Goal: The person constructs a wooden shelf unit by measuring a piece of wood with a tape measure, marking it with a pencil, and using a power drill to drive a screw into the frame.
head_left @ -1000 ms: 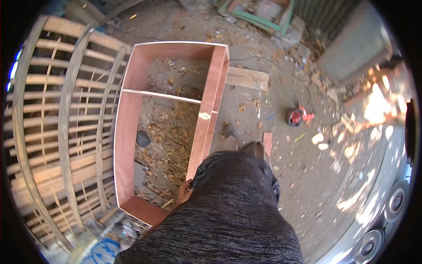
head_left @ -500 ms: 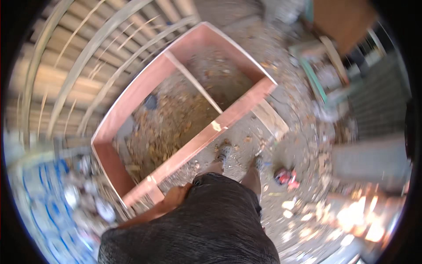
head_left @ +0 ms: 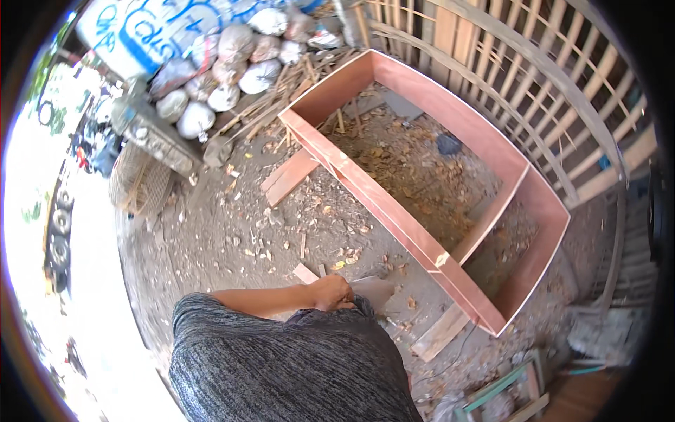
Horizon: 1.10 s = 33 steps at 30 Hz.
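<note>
My left hand [head_left: 332, 292] is at my waist, its fingers curled in against the lower edge of my dark grey shirt [head_left: 281, 359]. Whether it grips the cloth or something small is hidden. No part of my right hand shows. Ahead and to the right lies a large open frame of reddish-brown boards [head_left: 401, 207], apart from my hand. A crosspiece [head_left: 496, 214] divides it inside, and its upper edges are pale.
Flat planks [head_left: 292, 174] and another board [head_left: 441, 333] stick out from under the frame. Filled sacks [head_left: 235, 46] are heaped at the far left beside thin sticks. A slatted bamboo fence [head_left: 485, 49] stands behind the frame. Wood scraps [head_left: 305, 274] and leaves litter the dirt floor.
My view has swung left, so the frame now sits to the right and the sacks show at the top. My left hand stays at my waist.
</note>
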Motion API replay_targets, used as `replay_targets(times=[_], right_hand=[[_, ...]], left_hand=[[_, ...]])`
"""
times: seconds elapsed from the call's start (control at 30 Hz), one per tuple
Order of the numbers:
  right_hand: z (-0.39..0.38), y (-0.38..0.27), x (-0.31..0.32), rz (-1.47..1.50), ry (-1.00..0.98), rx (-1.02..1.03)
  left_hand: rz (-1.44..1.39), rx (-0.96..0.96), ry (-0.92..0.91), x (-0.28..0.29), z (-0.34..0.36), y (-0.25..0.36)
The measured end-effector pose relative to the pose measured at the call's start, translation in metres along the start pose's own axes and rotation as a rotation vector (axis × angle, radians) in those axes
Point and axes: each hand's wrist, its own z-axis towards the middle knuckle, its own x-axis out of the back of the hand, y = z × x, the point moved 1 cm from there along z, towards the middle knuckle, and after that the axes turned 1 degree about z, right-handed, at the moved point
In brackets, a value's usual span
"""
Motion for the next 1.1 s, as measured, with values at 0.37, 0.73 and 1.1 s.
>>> replay_targets(times=[0.37,0.73,1.1], right_hand=[[0.039,-0.053,-0.046,0.043,-0.252,-0.120],[0.112,-0.015,-0.043,-0.144,-0.346,0.023],[0.164,-0.087,-0.150,-0.637,-0.444,-0.017]], left_hand=[[-0.224,-0.172,-0.168,-0.029,0.052,-0.031],[-0.525,-0.314,-0.611,-0.040,0.110,-0.038],[-0.409,-0.177,-0.420,0.022,0.075,-0.069]])
